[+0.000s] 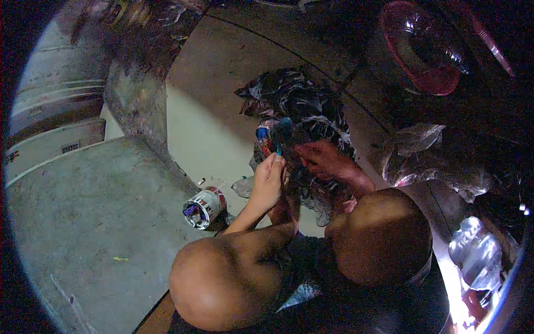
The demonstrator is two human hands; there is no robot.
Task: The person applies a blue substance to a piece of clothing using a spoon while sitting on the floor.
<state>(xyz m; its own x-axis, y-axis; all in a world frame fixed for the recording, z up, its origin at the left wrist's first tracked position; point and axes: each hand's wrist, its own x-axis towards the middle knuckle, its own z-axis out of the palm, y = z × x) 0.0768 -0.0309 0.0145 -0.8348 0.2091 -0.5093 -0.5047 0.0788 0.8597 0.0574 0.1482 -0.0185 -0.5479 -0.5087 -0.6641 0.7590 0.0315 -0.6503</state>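
My left hand is closed on a thin teal object, perhaps a handle; a dark bluish end shows above it. Beside that lies a blue, red and white crumpled piece. My right hand is just to the right, fingers curled at a dark heap of crumpled plastic; what it grips, if anything, is hidden in shadow. A white and red cylindrical container with scraps inside sits left of my left forearm.
A grey raised slab spans the left, beside a metal panel. A red basin is at the upper right. Clear plastic bags lie right of the heap, a shiny silvery bag lower right. My bent knees frame the lower middle.
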